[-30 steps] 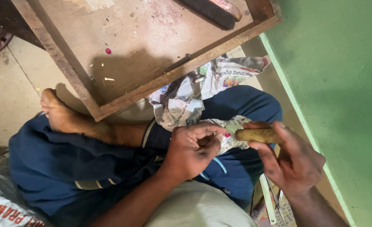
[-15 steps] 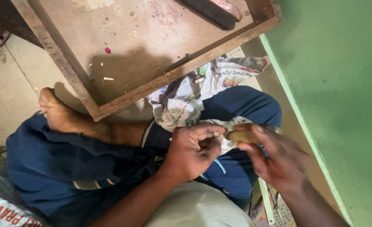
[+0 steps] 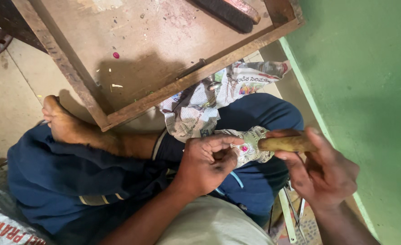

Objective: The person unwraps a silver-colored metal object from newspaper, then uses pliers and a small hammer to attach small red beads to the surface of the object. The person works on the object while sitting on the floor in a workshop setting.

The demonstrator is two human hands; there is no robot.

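Moved: my right hand (image 3: 323, 174) has drawn back; stick (image 3: 287, 144) shows again.
Hands: left hand (image 3: 207, 163) pinches ornament (image 3: 250, 147); right grips stick.
Progress: pink stone seated; more unclear.

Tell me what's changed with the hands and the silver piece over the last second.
Little has changed. The right hand curled over the wooden stick half a second ago, then drew back to its earlier grip. The left hand still pinches the silver ornament on the lap. The wooden tray and crumpled newspaper stayed put.
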